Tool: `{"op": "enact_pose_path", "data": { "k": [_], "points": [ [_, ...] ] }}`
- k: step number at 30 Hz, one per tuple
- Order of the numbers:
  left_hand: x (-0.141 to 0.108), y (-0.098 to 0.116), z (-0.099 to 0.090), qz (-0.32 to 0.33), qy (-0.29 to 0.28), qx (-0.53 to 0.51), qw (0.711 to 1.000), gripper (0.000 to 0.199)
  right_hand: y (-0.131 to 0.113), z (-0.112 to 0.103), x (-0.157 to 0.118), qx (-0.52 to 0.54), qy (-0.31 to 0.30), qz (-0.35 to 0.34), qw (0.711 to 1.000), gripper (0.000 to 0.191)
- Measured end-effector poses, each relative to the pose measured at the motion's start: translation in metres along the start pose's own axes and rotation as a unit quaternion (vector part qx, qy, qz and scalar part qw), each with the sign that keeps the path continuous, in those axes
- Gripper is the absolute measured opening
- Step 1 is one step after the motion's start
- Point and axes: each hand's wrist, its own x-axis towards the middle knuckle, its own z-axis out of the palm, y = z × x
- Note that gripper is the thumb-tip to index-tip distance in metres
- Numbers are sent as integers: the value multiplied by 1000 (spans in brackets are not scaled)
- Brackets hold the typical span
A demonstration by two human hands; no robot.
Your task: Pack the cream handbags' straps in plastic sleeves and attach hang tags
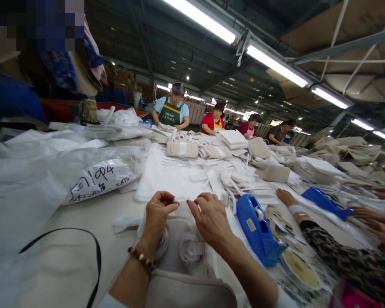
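My left hand [160, 214] is closed in a pinch, thumb against fingertips, above a beige bag [189, 288]. Across a small gap, my right hand [211, 218] has its fingers bent and drawn together, pointing toward the left one. Anything thin between the fingertips is too small to make out. Below the hands, a coil of whitish cord [191, 250] wrapped with a band lies on the beige material. A second coil [162, 246] is partly hidden behind my left wrist. A white sheet stack [170, 175] lies just beyond my hands.
A blue tape dispenser [259, 229] and a tape roll [300, 269] stand at right. A co-worker's arm [333, 239] reaches in near another blue dispenser [325, 203]. At left lie a marked plastic bag [99, 171] and black strap [98, 252]. Beige cases [182, 149] and several people are beyond.
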Motion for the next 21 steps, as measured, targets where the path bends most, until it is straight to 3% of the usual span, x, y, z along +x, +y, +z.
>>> {"op": "enact_pose_path", "data": {
  "k": [3,5,8,11,13,16,19,21],
  "points": [
    [-1,2,-1,5,-8,0,1000,33,6,17,47,85,-50,88,991,37],
    [-2,2,-1,7,-14,3,1000,32,14,27,62,150,-102,101,978,40],
    [-2,0,0,9,-22,9,1000,31,20,33,67,262,-132,85,952,32],
    [-3,0,-1,0,-35,14,999,37,15,26,60,353,-116,42,927,36],
    [-3,1,-4,-3,-39,18,999,42,8,20,47,376,-103,-16,921,29],
    [-2,3,-9,1,-25,30,999,39,5,21,12,332,-90,-168,924,14],
    [0,3,-9,-13,-3,45,999,30,16,34,-34,168,-111,-345,917,11],
    [2,2,-6,-31,6,59,998,29,27,44,-61,48,-151,-418,895,13]
  ]
}}
